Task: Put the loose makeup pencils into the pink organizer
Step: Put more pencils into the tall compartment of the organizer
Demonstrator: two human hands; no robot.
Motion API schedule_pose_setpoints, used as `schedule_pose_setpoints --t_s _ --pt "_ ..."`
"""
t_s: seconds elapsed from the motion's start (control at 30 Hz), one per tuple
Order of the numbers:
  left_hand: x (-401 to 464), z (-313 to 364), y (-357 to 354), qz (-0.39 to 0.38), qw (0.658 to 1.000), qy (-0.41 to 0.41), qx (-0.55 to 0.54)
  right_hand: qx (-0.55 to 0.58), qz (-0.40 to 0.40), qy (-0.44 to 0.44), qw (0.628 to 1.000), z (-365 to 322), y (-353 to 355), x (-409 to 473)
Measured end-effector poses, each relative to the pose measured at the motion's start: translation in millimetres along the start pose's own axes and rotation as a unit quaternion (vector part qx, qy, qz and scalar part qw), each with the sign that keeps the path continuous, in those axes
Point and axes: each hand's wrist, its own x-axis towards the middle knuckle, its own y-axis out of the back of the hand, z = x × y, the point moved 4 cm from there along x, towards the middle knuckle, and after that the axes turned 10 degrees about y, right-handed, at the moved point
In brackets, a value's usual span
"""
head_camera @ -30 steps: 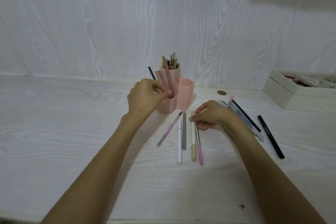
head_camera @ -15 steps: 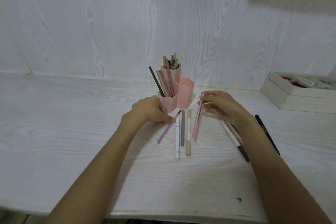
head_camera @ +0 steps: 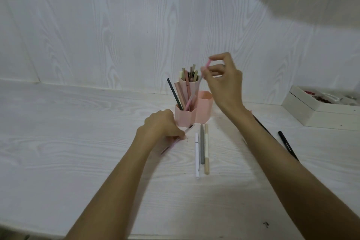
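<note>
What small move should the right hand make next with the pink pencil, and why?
Probably open the fingers and let the pink pencil slide down. The right hand pinches its upper end, and its lower tip already seems to sit inside the front compartment of the pink organizer, beside other pencils. Meanwhile the left hand already holds another pencil on the table.

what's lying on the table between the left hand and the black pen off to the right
In the head view, three pencils lie side by side between the left hand and the black pen: white, grey, beige. The right forearm crosses above that stretch.
</note>
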Motion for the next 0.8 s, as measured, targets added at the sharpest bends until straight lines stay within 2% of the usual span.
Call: schedule_pose_setpoints --t_s 0.13,0.37,0.53,0.67,0.8 --pt "1 -4 0 -0.028 0.999 0.015 0.002 -0.143 -0.143 0.091 0.975 -5 -25 3" --pt "-1 -2 0 -0.005 0.999 0.012 0.029 -0.206 -0.187 0.101 0.955 -3 -46 5" --pt "-2 2 -1 0.008 0.999 -0.005 0.052 -0.359 -0.246 0.2 0.878 -3 -58 12" --pt "-3 2 -2 -0.004 0.999 -0.01 0.048 -0.379 -0.3 0.216 0.849 -4 -63 14" --pt "-3 2 0 -0.007 0.999 -0.015 0.051 -0.328 -0.316 0.186 0.87 -6 -56 14"
